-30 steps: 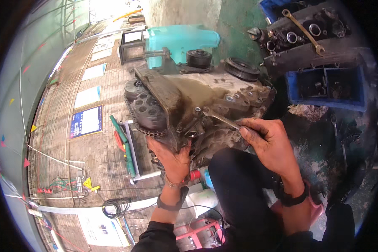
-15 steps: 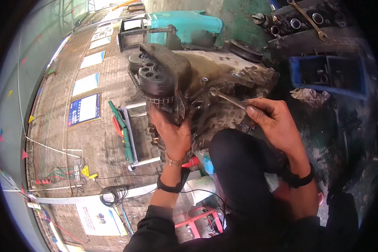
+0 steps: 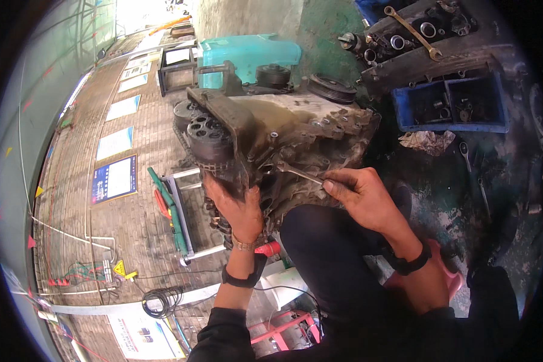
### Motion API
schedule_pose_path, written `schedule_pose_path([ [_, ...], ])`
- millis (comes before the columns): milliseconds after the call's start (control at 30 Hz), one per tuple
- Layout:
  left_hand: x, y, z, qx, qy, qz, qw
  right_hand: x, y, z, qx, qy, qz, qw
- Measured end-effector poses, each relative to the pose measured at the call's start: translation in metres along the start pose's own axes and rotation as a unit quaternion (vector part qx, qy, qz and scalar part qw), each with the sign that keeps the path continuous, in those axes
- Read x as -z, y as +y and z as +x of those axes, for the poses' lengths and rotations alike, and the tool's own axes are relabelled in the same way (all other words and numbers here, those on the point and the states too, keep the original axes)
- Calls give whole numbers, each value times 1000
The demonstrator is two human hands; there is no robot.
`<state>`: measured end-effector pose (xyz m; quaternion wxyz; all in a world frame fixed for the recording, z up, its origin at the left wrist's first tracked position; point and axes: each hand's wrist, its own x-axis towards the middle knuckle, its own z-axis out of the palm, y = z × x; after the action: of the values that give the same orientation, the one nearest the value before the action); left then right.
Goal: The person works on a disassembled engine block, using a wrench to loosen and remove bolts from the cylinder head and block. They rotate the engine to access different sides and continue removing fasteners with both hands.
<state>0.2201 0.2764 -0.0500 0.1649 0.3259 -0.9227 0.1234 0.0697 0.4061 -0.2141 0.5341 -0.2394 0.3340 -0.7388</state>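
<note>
Against the engine block (image 3: 283, 139), both hands stay put: right fingers (image 3: 338, 184) pinching wrench (image 3: 298, 173), left hand (image 3: 238, 208) gripping casing.

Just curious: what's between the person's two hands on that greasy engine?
In the head view, only the engine block's grimy face lies between left hand and right hand; the right's thin wrench reaches across it.

We see a rough, matt cast-metal engine block (image 3: 283, 142), grimy with oil; a thin wrench (image 3: 298, 174) of dull bare steel; a glossy blue plastic bin (image 3: 404, 117); a smooth teal-painted metal housing (image 3: 247, 54)
</note>
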Motion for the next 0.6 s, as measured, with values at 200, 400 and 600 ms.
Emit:
schedule_pose_path([
  [200,1,5,-2,7,-20,-43,999,0,-9,5,15,8,14,1000],
  [400,4,7,-5,6,-32,-70,997,-1,-22,11,48,24,16,998],
  [600,3,5,-11,6,-14,-13,1000,-4,-27,12,72,22,28,997],
])
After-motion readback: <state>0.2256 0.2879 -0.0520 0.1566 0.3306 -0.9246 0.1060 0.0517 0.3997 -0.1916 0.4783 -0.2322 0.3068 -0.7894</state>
